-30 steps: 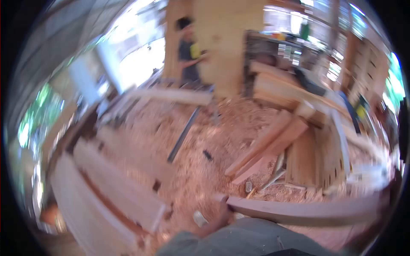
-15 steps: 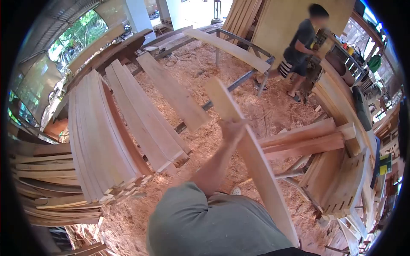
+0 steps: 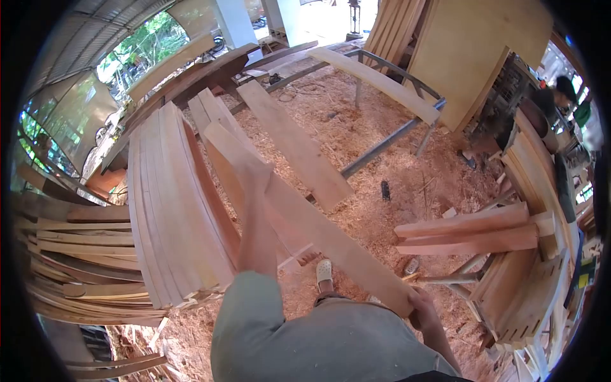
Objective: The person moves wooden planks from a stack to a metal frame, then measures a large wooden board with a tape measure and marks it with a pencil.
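A long pale plank [image 3: 337, 245] slants across the view in front of my body, its far end over the middle stack of boards [image 3: 213, 114]. My left hand [image 3: 256, 173] is closed on the plank's upper part and is somewhat blurred. Near the plank's lower right end, my right hand [image 3: 423, 310] grips its edge, with the fingers partly hidden. To the left lies a large stack of wide boards [image 3: 165, 204]. Another single board [image 3: 293, 143] rests beyond the held plank.
A metal frame [image 3: 388, 148] bears one long board [image 3: 375, 79]. Thick reddish timbers [image 3: 471, 229] and slotted wood pieces [image 3: 528, 305] stand at right. Another person [image 3: 554, 102] is at the far right. Wood shavings cover the ground, and a dark sandal [image 3: 386, 190] lies there.
The held plank has swung left over the middle stack, and my left hand moved left with it. My right hand has come into view on its lower end. The other person moved further right.
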Tool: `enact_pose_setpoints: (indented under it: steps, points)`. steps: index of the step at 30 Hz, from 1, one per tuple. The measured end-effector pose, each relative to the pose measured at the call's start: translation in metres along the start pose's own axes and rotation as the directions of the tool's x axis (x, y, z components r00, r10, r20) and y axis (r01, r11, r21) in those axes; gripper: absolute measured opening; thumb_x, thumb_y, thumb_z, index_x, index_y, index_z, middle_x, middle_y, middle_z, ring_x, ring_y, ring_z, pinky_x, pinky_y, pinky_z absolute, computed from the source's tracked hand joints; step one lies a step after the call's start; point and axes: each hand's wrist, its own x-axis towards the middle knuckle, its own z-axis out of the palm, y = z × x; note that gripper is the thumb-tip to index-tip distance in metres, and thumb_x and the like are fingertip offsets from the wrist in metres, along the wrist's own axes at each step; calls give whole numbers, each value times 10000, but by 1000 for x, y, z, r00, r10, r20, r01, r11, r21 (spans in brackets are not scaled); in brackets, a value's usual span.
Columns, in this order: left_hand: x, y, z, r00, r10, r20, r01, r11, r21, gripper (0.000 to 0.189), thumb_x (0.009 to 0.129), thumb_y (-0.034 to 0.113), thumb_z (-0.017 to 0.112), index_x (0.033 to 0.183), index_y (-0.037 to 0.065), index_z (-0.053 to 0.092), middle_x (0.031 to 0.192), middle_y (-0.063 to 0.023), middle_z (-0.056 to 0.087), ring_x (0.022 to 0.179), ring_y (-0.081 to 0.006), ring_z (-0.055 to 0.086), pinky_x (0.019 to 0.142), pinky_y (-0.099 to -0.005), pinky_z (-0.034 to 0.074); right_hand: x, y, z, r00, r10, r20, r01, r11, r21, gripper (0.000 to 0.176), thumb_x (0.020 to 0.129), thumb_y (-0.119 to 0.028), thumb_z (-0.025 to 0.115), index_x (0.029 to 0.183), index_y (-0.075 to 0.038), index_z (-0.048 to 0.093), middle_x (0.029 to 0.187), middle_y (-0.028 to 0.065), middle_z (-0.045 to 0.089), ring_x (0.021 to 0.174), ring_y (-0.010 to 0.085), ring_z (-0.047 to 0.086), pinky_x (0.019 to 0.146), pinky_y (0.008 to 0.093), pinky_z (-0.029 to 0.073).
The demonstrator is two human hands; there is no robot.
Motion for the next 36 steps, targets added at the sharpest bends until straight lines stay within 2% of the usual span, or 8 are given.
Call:
enact_pose_setpoints:
  steps: [8, 10, 14, 23, 30, 31, 32, 36]
  points:
    - [-161, 29, -80, 988, 53, 142, 15, 898, -440, 490, 692, 365, 763, 983, -4, 625, 950, -145, 664, 872, -285, 643, 788, -391, 514, 105, -25, 187, 823, 421, 380, -190, 836, -515, 579, 946, -314, 565, 1379, -6, 335, 1195, 188, 574, 1061, 276, 606, 931, 396, 489]
    - [-151, 19, -102, 979, -79, 187, 166, 844, -510, 489, 665, 301, 774, 992, -27, 618, 949, -157, 664, 866, -296, 645, 790, -399, 517, 101, -30, 213, 767, 361, 530, 368, 430, -824, 626, 935, -328, 587, 1404, -2, 330, 1182, 195, 589, 1079, 277, 600, 930, 382, 481]
    - [-100, -23, -97, 992, -104, -65, 55, 851, -523, 462, 624, 169, 768, 977, -81, 607, 957, -180, 665, 799, -320, 653, 739, -411, 535, 116, -22, 186, 738, 316, 596, 406, 497, -767, 661, 921, -342, 605, 1415, 6, 336, 1174, 207, 600, 1075, 271, 600, 934, 361, 470]
    - [-90, -21, -110, 931, -104, 349, 198, 949, -246, 497, 766, 262, 712, 1130, -61, 614, 1056, -190, 671, 881, -390, 638, 798, -465, 515, 84, -48, 2, 977, -153, -149, -63, 457, -887, 605, 810, -349, 698, 1262, 17, 533, 1097, 174, 638, 1040, 214, 611, 900, 344, 476]
    - [-108, -2, -101, 987, -9, 162, 65, 938, -342, 444, 697, 131, 638, 1012, -181, 607, 930, -269, 648, 783, -355, 607, 699, -475, 474, 15, -140, -145, 41, -971, -234, -79, 230, -970, 474, 789, -121, 651, 1229, 7, 529, 1212, 221, 562, 1174, 373, 509, 997, 430, 414]
    - [-107, -5, -101, 987, -18, 159, 72, 938, -340, 444, 697, 131, 638, 1012, -181, 607, 930, -269, 648, 783, -355, 607, 699, -475, 474, -2, -175, -163, 151, -932, -330, 45, 339, -940, 430, 779, -118, 659, 1173, 0, 536, 1156, 200, 579, 1101, 362, 539, 927, 432, 443]
    - [-101, -9, -99, 978, -64, 200, 127, 940, -318, 471, 698, 166, 670, 1021, -172, 614, 956, -275, 650, 822, -364, 614, 735, -475, 478, -2, -194, -178, -196, -978, -76, -305, 135, -943, 379, 779, -113, 650, 1131, -10, 554, 1041, 197, 613, 978, 358, 588, 822, 437, 477]
    - [-98, 0, -108, 981, -121, 154, 118, 993, 25, 584, 757, 393, 740, 1103, -68, 651, 1102, -226, 653, 1025, -331, 619, 918, -435, 484, 6, -275, -288, -91, -988, -122, -544, 152, -825, 458, 748, -164, 694, 1169, -49, 553, 1072, 193, 605, 970, 354, 582, 821, 427, 469]
